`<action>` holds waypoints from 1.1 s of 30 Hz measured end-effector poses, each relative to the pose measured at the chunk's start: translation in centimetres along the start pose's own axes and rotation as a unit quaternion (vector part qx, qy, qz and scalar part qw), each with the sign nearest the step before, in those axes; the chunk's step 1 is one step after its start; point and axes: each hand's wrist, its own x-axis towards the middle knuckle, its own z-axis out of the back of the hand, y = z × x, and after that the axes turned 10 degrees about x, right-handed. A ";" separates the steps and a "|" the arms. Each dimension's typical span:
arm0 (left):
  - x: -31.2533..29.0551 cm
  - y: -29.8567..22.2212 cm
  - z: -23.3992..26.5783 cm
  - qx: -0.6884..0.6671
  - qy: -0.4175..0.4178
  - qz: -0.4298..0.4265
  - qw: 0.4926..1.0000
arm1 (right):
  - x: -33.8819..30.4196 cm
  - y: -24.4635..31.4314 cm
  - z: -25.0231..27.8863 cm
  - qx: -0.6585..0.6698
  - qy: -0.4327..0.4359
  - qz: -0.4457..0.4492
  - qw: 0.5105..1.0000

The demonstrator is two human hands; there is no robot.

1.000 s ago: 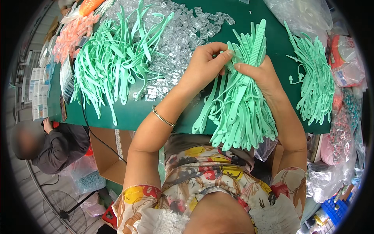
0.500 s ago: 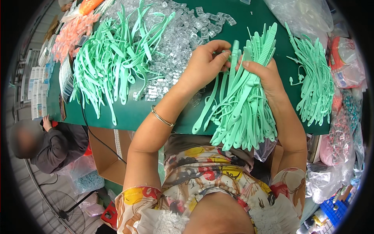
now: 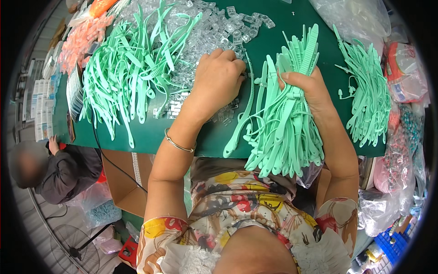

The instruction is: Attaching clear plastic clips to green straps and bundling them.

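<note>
My right hand (image 3: 306, 86) is wrapped round a thick bundle of mint-green ridged plastic straps (image 3: 292, 123), thumb across the front. The strap ends fan out above and below the grip. My left hand (image 3: 220, 75) is back-up over the near edge of a heap of clear plastic buckles (image 3: 194, 34). Its fingers curl under, and what they hold, if anything, is hidden. Between the hands, a single green strap (image 3: 242, 123) stands out from the bundle, its upper end close to my left fingers. A clear piece (image 3: 261, 81) shows at the bundle's left side.
A loose pile of green straps (image 3: 123, 73) lies left on the green table (image 3: 200, 137), and another bundle (image 3: 368, 91) lies right. Peach-coloured pieces (image 3: 82, 39) are at the far left. Plastic bags (image 3: 356, 18) line the right. A person (image 3: 68, 169) sits at left.
My left hand has moved left, away from the bundle's upper part to the buckles, its fingers turning downward. My right hand keeps its grip on the straps.
</note>
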 end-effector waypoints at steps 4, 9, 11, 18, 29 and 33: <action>0.4 -0.3 0.5 -0.304 -0.016 0.127 0.944 | -0.1 0.0 -0.5 -0.018 -0.004 0.024 1.000; 0.8 -0.9 0.6 -0.658 0.121 0.221 0.710 | -0.1 0.1 -0.4 -0.049 0.023 0.036 0.998; 0.8 -1.1 0.6 -0.666 0.133 0.226 0.699 | -0.2 0.2 -0.7 -0.045 0.022 0.042 0.998; 0.9 -1.1 0.2 -0.682 0.130 0.233 0.681 | -0.2 0.3 -0.7 -0.067 0.027 0.026 0.997; 1.0 -1.8 1.0 -0.530 0.137 0.152 0.823 | 0.1 -0.2 -0.4 -0.106 0.052 0.036 0.992; 0.7 -1.3 0.7 -0.458 0.130 0.154 0.866 | 0.1 -0.6 -0.6 -0.098 0.049 0.063 0.992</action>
